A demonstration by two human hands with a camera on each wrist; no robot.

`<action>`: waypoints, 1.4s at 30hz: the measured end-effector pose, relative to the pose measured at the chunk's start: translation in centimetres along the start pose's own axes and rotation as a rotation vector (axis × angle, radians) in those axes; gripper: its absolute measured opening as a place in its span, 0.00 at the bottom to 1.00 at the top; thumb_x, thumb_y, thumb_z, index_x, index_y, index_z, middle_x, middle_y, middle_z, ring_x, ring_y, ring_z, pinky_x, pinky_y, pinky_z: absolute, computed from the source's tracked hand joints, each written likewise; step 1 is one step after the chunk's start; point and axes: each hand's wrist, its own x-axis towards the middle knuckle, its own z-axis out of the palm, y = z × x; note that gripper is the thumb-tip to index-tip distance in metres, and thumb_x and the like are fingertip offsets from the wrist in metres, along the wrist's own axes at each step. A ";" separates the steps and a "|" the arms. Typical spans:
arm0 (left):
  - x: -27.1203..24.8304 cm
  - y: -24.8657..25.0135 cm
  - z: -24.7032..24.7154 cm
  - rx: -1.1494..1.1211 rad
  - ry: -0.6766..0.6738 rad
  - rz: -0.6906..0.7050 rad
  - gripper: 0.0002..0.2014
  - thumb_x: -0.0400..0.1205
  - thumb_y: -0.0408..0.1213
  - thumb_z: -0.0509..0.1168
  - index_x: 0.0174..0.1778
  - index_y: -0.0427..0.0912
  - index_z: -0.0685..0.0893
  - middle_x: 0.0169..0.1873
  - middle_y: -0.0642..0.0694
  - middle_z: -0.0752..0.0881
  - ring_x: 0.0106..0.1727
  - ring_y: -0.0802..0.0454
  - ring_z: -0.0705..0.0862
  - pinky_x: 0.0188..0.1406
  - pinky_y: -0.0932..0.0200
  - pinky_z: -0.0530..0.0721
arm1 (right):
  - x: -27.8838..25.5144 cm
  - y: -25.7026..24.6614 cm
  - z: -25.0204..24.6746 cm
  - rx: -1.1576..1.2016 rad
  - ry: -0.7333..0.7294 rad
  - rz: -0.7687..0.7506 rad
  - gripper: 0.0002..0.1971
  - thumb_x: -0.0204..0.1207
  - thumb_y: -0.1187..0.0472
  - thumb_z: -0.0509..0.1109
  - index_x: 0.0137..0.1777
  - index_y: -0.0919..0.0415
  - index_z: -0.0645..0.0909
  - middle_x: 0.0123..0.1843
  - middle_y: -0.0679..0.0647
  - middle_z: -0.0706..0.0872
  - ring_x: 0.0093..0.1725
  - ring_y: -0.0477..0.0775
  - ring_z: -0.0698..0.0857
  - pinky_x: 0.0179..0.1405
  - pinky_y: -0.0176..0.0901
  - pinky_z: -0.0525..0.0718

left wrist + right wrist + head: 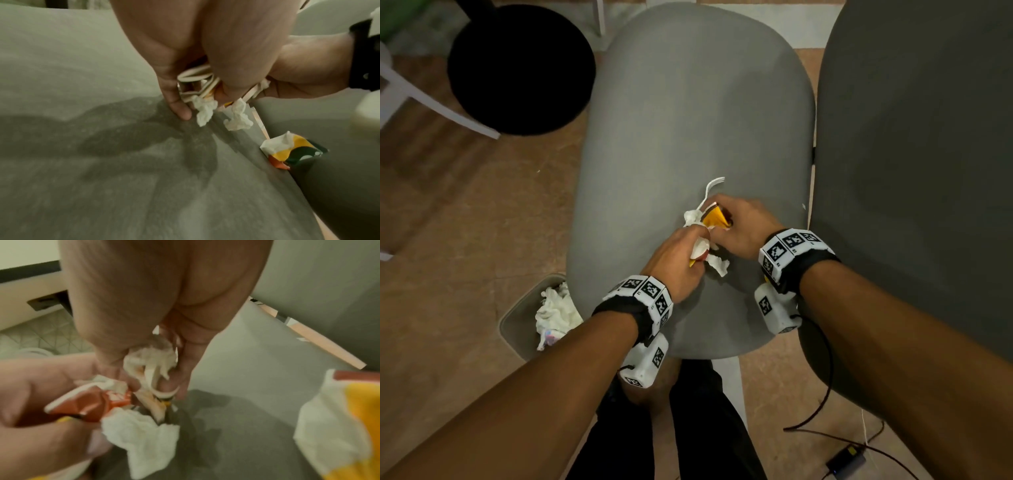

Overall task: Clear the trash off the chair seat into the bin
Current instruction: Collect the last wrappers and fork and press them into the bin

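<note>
Hands (pixel 709 246) on trash (pixel 707 219) (chair seat (pixel 688 120))

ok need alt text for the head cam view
Both hands gather crumpled tissue and wrappers on a grey chair seat: the left hand and the right hand each grip some. A bin holding tissue stands on the floor to the left.

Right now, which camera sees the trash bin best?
The head view: the bin sits on the floor left of the chair seat, tissues inside. Neither wrist view shows it, only hands and trash.
</note>
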 end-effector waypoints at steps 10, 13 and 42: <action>-5.6 -4.1 -3.5 -0.153 0.205 -0.013 0.21 0.73 0.27 0.68 0.59 0.52 0.80 0.58 0.51 0.83 0.54 0.49 0.84 0.52 0.62 0.79 | -1.5 -6.8 2.9 0.093 -0.064 -0.004 0.12 0.70 0.48 0.73 0.53 0.46 0.83 0.42 0.48 0.90 0.43 0.51 0.88 0.43 0.43 0.86; -8.1 -6.5 -5.5 -0.188 0.318 -0.067 0.19 0.72 0.31 0.69 0.57 0.52 0.79 0.56 0.53 0.82 0.53 0.50 0.84 0.51 0.56 0.83 | -1.5 -11.3 5.2 0.084 -0.081 -0.047 0.10 0.70 0.49 0.71 0.50 0.49 0.81 0.39 0.49 0.88 0.40 0.51 0.87 0.37 0.39 0.81; -21.2 -33.2 -4.0 -0.423 0.358 -0.735 0.28 0.76 0.47 0.63 0.75 0.57 0.74 0.69 0.52 0.83 0.66 0.52 0.83 0.68 0.48 0.81 | 2.7 -20.9 35.1 -0.025 -0.238 0.024 0.25 0.82 0.47 0.67 0.76 0.54 0.73 0.75 0.56 0.77 0.68 0.59 0.82 0.66 0.43 0.75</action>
